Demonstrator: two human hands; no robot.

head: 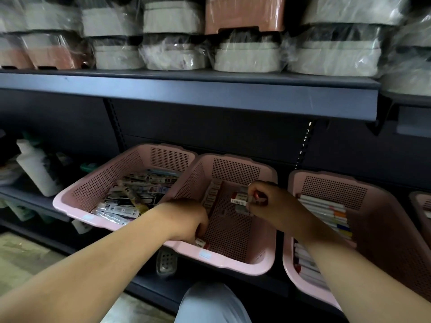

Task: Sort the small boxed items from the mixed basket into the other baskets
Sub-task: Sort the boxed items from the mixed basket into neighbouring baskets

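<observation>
Three pink perforated baskets sit on a dark shelf. The left basket (98,183) holds a jumble of several long boxed items (130,199). The middle basket (235,234) has a row of small boxes (211,197) along its left wall. My left hand (186,220) reaches down into the middle basket's near left corner, fingers curled on small boxes (201,243) there. My right hand (272,206) hovers over the middle basket and pinches a small white and red box (240,199) with a barcode. The right basket (377,220) holds neat rows of white boxes (326,210).
An upper shelf (186,92) overhangs the baskets and carries several plastic-wrapped containers (247,54). White bottles (35,169) stand on the lower shelf to the left. A fourth basket (421,206) shows at the right edge. My knee (210,304) is below.
</observation>
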